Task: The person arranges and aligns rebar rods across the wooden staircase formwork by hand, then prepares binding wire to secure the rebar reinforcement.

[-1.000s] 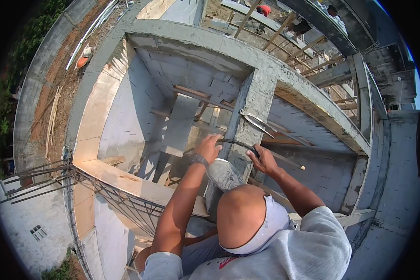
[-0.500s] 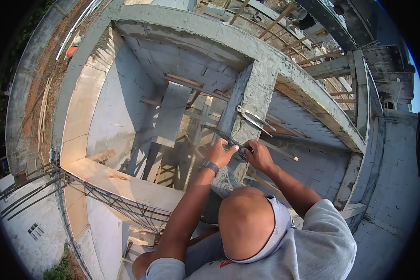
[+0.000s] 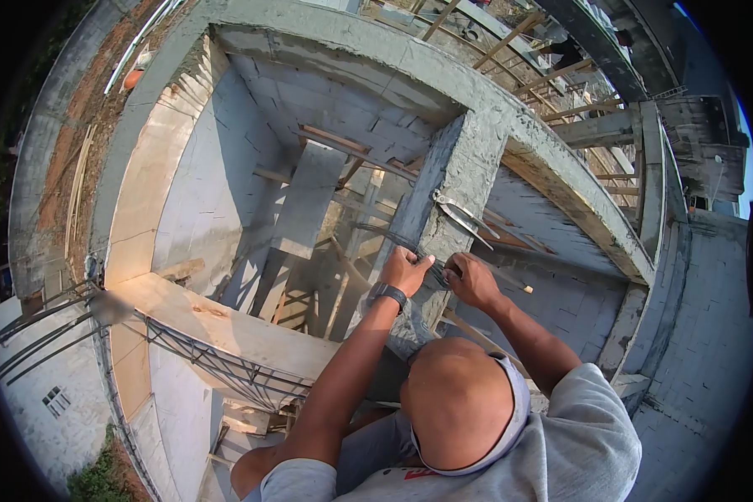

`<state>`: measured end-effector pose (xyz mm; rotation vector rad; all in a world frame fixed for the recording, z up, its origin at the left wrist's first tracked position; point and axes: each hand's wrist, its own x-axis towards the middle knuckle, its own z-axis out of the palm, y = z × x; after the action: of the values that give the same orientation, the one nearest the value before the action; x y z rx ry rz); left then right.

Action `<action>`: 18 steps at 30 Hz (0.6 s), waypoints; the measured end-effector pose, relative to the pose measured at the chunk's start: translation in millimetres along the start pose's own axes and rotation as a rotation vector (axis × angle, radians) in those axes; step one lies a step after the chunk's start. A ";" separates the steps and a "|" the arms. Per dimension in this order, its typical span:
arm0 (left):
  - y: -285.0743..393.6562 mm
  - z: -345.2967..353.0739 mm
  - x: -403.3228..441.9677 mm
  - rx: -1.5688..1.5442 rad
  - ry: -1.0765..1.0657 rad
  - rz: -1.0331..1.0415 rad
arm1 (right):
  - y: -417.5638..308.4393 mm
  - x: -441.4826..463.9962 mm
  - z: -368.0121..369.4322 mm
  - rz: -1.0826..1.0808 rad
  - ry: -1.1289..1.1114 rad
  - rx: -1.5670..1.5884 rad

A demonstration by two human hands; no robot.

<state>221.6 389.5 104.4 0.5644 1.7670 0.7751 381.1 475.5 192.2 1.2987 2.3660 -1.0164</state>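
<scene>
My left hand (image 3: 405,271) is closed on a bundle of thin dark wire (image 3: 437,276) over the concrete beam. A watch with a dark strap (image 3: 388,293) sits on that wrist. Just to its right, my right hand (image 3: 472,279) pinches the other side of the same bundle; the exact strands between its fingers are too small to make out. Loose wire ends stick out up and left of my left hand. Beyond both hands, a pair of metal pincers (image 3: 467,221) lies on top of the rough concrete beam (image 3: 468,163), its handles pointing right.
Deep openings drop away on both sides of the beam, with a grey board (image 3: 308,197) and timber props below left. Plywood formwork (image 3: 226,316) and a rebar cage (image 3: 226,360) run at lower left. Long rebar ends (image 3: 42,330) jut out at far left.
My left hand has turned and its fingers have closed further round the wire. The right hand has shifted slightly right, widening the gap between the hands. The whole view has shifted a little.
</scene>
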 end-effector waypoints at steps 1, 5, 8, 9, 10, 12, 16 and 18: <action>-0.1 0.4 -0.7 0.008 -0.011 0.000 | -1.3 -0.1 -1.7 -0.003 -0.013 -0.011; 10.0 -10.1 -7.8 0.008 -0.057 -0.045 | 3.6 5.3 -5.2 -0.065 -0.108 -0.042; -4.8 4.4 -2.0 -0.053 -0.015 -0.021 | 13.6 12.1 -0.4 -0.097 -0.141 0.044; -3.0 2.3 -4.5 -0.064 -0.010 -0.016 | 25.9 14.0 4.6 -0.179 -0.140 0.113; -8.4 7.8 -4.7 -0.099 0.023 0.013 | 26.3 16.5 4.4 -0.175 -0.149 0.089; -5.6 7.2 -7.2 -0.126 0.010 -0.025 | 37.1 23.5 3.3 -0.287 -0.178 0.097; -6.9 18.2 7.4 0.058 -0.027 -0.005 | -32.8 32.5 -16.9 -0.247 -0.328 0.086; -18.5 36.4 39.4 0.287 -0.194 0.135 | -60.8 58.0 -8.4 -0.303 -0.358 0.054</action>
<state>243.7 413.0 57.8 0.9278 1.6817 0.5395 299.4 496.5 195.7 0.7068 2.3030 -1.2832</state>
